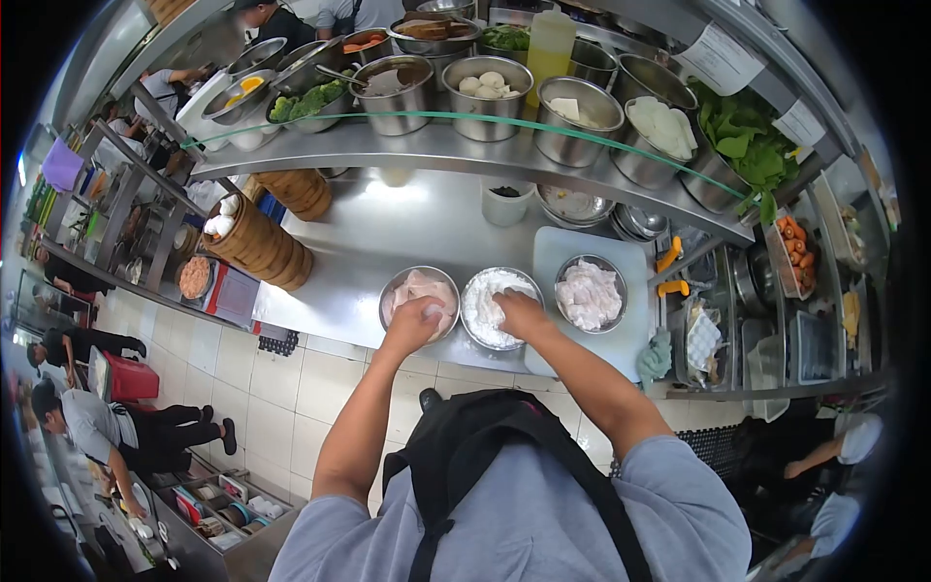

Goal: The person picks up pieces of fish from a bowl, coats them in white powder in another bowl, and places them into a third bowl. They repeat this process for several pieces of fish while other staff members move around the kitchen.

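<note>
Three steel bowls stand in a row in front of me. My left hand (415,322) reaches into the left bowl (387,284), its curled fingers closed on the pale raw meat (424,289) there. The middle bowl (471,334) is full of white flour (485,318). My right hand (519,312) is in that flour from the right side, its fingertips buried and hidden. To the right, on a pale cutting board (567,247), the third bowl (621,312) holds white-coated pieces (590,294).
Bamboo steamers (262,247) stand at the left of the steel counter (359,233). Overhead, a shelf (407,145) carries several food containers. A white tub (505,206) stands behind the bowls; a cloth (655,355) hangs at the right. Other people work at the far left and right.
</note>
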`<act>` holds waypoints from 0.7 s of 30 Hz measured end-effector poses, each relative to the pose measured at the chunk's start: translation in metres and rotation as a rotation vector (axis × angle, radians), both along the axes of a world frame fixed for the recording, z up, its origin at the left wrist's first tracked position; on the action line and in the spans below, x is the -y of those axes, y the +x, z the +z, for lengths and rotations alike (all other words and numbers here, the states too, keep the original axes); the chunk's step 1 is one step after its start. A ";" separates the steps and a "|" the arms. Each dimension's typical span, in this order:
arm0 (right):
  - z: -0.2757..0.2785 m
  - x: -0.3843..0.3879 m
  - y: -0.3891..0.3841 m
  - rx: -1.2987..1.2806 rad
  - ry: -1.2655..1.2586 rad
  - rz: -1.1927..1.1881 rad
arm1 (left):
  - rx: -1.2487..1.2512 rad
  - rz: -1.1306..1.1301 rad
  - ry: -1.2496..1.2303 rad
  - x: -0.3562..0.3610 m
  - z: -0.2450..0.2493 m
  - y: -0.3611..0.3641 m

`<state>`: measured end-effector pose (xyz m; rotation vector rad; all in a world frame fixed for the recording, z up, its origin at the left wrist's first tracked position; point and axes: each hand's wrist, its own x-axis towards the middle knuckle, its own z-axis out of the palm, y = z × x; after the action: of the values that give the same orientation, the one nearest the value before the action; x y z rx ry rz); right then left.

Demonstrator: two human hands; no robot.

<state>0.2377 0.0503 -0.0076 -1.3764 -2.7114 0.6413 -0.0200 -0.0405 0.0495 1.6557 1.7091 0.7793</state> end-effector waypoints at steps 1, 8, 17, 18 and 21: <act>-0.005 0.000 0.001 -0.033 0.052 0.007 | 0.002 0.002 0.000 0.000 -0.002 -0.003; -0.024 -0.017 -0.007 -0.033 0.015 -0.048 | 0.009 0.022 -0.046 0.000 -0.012 -0.006; -0.027 -0.028 -0.003 -0.082 -0.067 -0.136 | 0.039 0.017 0.000 -0.001 -0.038 -0.013; -0.024 -0.018 -0.006 -0.027 0.003 -0.062 | 0.040 0.038 -0.031 -0.002 -0.038 -0.013; -0.022 -0.009 -0.013 0.040 0.070 -0.028 | 0.026 0.080 -0.052 -0.007 -0.031 -0.007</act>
<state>0.2244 0.0593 -0.0293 -1.4229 -2.7113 0.5173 -0.0267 -0.0332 0.0190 1.5443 1.7719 0.7836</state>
